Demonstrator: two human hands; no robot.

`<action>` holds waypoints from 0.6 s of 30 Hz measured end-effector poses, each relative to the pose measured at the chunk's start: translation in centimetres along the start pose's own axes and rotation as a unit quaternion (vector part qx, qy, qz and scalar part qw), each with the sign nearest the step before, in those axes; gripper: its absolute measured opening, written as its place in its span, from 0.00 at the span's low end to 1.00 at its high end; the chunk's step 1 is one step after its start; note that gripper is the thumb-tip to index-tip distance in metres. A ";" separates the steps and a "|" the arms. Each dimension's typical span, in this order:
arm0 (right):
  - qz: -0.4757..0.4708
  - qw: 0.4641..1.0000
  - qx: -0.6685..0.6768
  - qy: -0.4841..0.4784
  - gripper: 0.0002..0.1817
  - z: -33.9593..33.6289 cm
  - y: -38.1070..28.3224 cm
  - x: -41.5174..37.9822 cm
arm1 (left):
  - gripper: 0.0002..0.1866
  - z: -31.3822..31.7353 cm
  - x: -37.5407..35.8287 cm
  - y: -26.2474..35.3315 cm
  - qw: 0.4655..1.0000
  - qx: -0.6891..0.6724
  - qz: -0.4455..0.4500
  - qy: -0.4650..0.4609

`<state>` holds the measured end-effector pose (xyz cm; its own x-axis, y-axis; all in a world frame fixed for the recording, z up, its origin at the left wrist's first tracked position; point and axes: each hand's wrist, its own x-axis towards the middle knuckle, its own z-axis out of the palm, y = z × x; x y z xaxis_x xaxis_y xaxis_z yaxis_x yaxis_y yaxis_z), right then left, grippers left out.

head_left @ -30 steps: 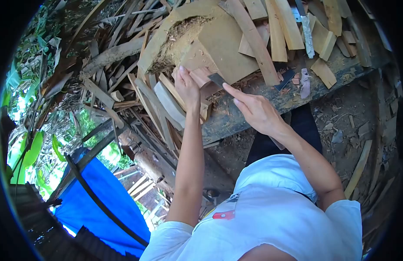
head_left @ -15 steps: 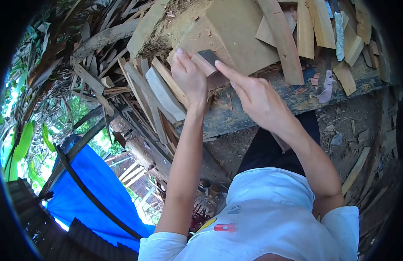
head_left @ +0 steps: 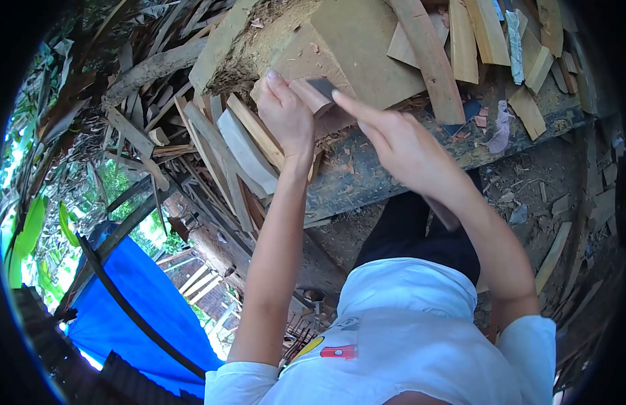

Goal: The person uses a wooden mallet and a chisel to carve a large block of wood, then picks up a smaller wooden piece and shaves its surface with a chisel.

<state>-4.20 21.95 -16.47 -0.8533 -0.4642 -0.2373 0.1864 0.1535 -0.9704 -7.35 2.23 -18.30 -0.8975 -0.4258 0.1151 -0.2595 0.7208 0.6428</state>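
Nearest, at the bottom of the frame, there is the white shirt [head_left: 421, 358] of the person, and from it both bare arms go up to the upper middle. The right hand [head_left: 401, 145] is closed around a tool, with its index finger laid forward on the dark blade [head_left: 322, 86]; a brown end, probably its handle, shows below the wrist. The left hand [head_left: 286, 116] seems to grasp a small wooden piece [head_left: 306, 93], although its fingers are partly hidden. This piece lies directly to the right of the left hand, which is the nearer one, and the blade lies against its upper right side. Its visible part extends rightward, but I cannot tell its full long axis. It looks pinkish brown, with flat faces. Farther, behind the dark bench [head_left: 357, 183], is a big wooden block [head_left: 363, 50] with loose shavings; planks [head_left: 431, 57] lie at upper right.
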 end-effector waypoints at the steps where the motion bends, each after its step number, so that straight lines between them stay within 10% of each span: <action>1: -0.003 1.000 0.001 -0.001 0.24 0.2 0.0 -0.1 | 0.23 0.0 -0.1 0.0 1.000 -0.002 -0.006 0.004; 18: -0.004 0.999 -0.045 0.007 0.28 1.3 1.1 1.6 | 0.21 -0.4 0.3 0.4 0.999 -0.010 -0.015 -0.029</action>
<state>-4.76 20.25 -17.98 -0.8619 -0.4528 -0.2282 0.1360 0.2271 -0.9643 -7.58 2.17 -17.74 -0.9088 -0.4142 0.0509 -0.2803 0.6962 0.6608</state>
